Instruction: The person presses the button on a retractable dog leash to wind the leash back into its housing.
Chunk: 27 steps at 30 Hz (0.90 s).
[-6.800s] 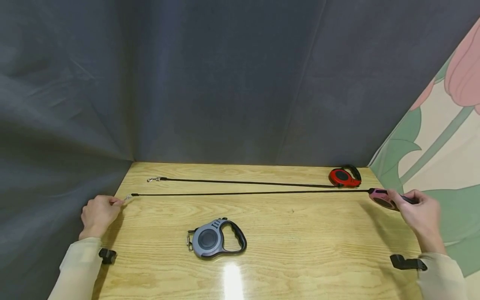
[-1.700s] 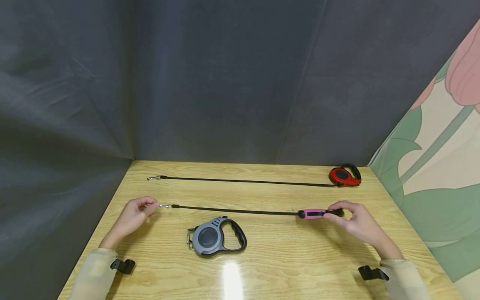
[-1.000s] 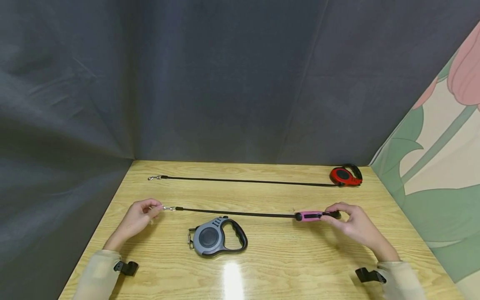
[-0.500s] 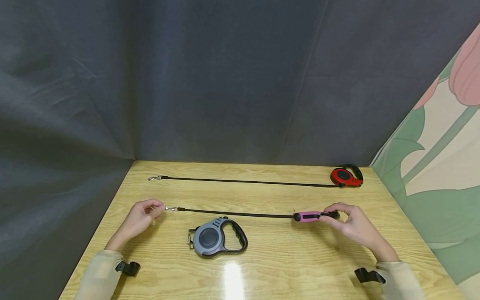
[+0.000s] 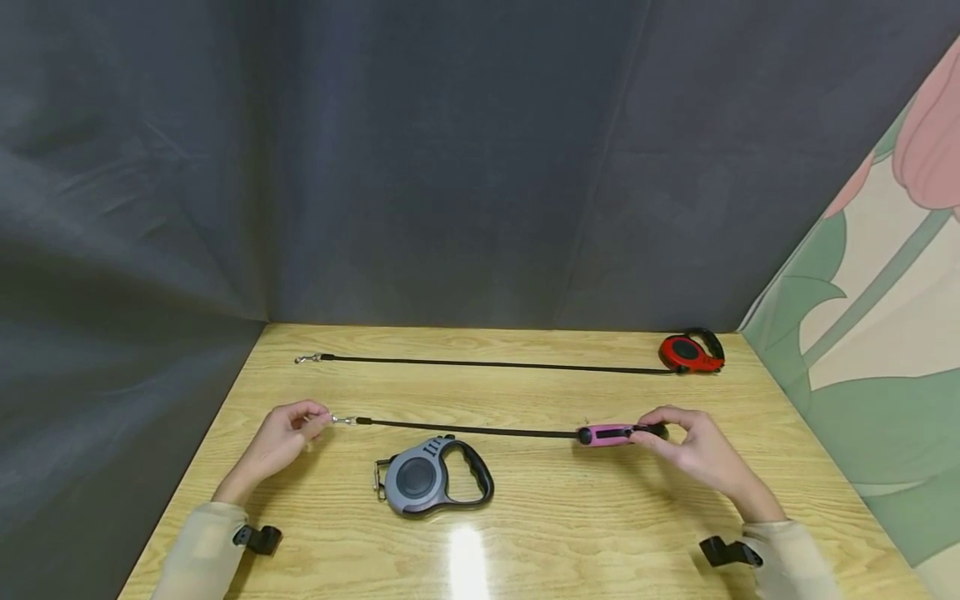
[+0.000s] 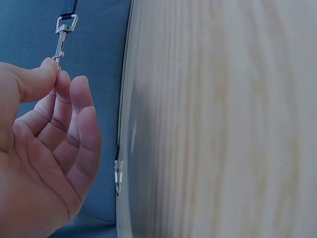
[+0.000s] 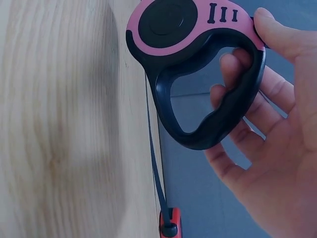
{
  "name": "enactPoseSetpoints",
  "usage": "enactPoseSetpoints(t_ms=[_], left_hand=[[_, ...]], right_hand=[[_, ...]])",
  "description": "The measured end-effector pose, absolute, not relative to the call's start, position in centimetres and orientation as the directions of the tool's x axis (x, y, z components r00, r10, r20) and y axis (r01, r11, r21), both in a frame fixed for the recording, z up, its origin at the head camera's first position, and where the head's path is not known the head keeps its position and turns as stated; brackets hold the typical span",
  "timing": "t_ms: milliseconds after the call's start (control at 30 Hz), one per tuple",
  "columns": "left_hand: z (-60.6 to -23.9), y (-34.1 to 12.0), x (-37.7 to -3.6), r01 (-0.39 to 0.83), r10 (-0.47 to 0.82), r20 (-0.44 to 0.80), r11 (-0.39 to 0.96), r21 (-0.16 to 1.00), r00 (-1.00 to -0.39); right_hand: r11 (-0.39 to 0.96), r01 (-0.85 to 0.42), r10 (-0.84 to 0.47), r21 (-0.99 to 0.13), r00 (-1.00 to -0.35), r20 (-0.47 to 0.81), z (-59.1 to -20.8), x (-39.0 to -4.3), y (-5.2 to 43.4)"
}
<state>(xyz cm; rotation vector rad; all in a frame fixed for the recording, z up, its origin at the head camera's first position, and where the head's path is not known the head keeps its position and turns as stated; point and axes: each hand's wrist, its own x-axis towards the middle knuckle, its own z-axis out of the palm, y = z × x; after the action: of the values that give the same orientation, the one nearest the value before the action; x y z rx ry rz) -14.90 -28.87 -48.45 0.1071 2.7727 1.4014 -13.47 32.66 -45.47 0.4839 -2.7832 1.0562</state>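
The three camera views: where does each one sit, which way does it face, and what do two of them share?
Head: sits high, looks forward and down at the wooden table; both hands and sleeves show.
Left wrist: sits near the palm, looks along the left hand, which pinches the metal clip.
Right wrist: looks along the right hand, which grips the pink leash.
Shared: head and right wrist views both show the red leash.

The pink retractable leash, its black handle in my right hand, hangs edge-up above the table. Its black strap runs taut leftward to the silver clip, pinched in my left hand.
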Motion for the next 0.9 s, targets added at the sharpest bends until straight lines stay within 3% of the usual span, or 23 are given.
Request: enactPoseSetpoints(t_ms=[900], left_hand=[[-48.2, -26.5, -15.4, 0.106, 0.142, 0.031, 0.562, 0.82, -0.989]], right_hand=[[0.646, -0.365, -0.304, -0.67, -0.929, 0.213, -45.5, -14.4, 28.8]])
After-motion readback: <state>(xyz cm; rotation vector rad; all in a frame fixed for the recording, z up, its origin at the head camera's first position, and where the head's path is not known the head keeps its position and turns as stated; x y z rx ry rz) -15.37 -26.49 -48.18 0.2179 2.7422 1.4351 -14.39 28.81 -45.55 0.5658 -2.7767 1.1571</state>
